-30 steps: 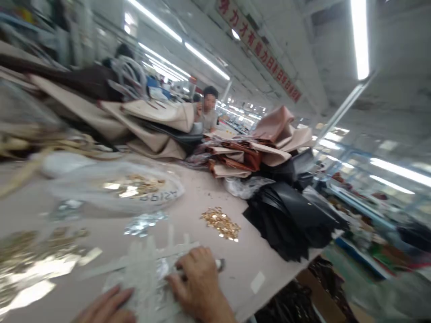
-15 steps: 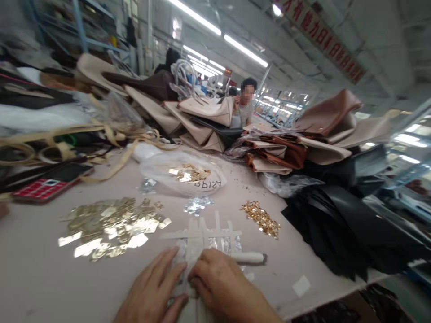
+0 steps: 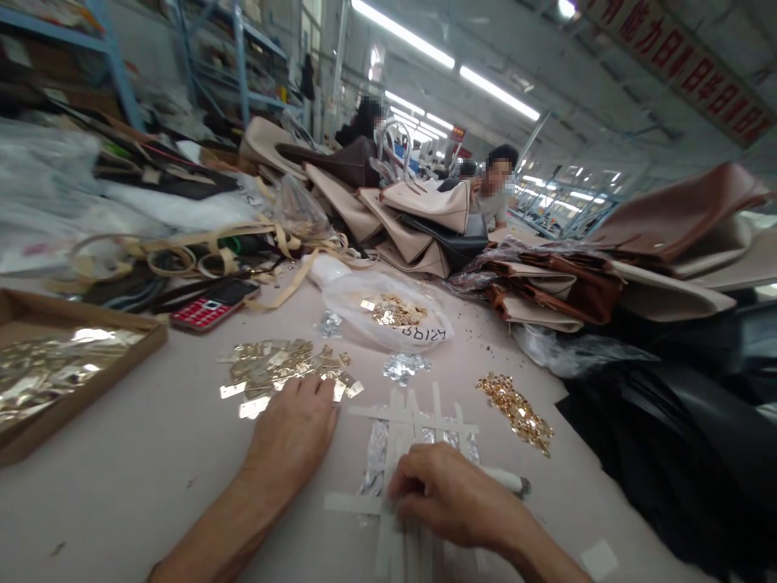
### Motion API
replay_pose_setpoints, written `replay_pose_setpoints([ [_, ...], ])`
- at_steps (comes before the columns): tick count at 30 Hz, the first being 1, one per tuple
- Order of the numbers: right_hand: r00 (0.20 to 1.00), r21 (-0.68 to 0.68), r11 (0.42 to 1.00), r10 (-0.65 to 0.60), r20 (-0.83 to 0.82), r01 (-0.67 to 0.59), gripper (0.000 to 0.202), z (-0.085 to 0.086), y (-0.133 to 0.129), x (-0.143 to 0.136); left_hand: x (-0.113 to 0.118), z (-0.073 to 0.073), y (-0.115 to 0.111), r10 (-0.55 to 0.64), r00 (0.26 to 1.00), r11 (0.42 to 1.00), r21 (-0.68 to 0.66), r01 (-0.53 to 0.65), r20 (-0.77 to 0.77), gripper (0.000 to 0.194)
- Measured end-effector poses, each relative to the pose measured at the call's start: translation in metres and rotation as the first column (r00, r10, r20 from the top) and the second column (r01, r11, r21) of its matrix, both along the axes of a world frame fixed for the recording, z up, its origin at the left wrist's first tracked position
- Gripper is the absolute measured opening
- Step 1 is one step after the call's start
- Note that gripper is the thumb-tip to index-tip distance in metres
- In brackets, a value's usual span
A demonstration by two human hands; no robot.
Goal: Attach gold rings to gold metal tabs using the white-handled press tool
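Left fingers [image 3: 312, 390] bent at gold plates [image 3: 276, 364]; right fingers [image 3: 418, 471] curled on strips [image 3: 404, 419]; pinches unclear; banner [image 3: 692, 74]: “能力”.

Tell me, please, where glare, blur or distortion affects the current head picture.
In the head view, glare whitens some gold plates beside the left hand; in the head view, the right hand looks slightly blurred, perhaps from motion; also in the head view, the ceiling lights are blown out white, and the red-lettered banner slants at upper right.
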State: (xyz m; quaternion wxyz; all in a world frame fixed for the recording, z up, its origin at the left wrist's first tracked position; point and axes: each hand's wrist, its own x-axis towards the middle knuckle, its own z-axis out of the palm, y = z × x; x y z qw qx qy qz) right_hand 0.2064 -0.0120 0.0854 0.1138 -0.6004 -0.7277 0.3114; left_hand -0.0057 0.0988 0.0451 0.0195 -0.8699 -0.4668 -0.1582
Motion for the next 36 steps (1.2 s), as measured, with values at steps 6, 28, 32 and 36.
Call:
replay_pose_setpoints([
  [6, 0.870, 0.340, 0.821, -0.336, -0.362, 0.458, 0.021, 0.032, 0.082, 0.042, 0.005, -0.003, 0.009, -0.059, 0.996, 0.998, 0.014, 0.060, -0.061, 0.031],
  [28, 0.805, 0.435, 0.852, -0.464, 0.370, 0.291, 0.020, -0.040, 0.041, 0.164, 0.009, -0.025, 0.018, -0.180, 0.979, 0.984, 0.021, 0.179, 0.099, 0.026],
  [32, 0.838, 0.455, 0.832, -0.470, 0.277, 0.316, 0.018, -0.032, 0.027, 0.144, 0.005, -0.019, 0.008, -0.185, 0.981, 0.981, -0.044, 0.188, 0.063, 0.018],
  [36, 0.865, 0.412, 0.802, -0.499, 0.062, 0.433, 0.017, -0.020, 0.006, 0.103, 0.004, -0.014, -0.003, -0.182, 0.982, 0.979, -0.080, 0.185, 0.043, 0.018],
])
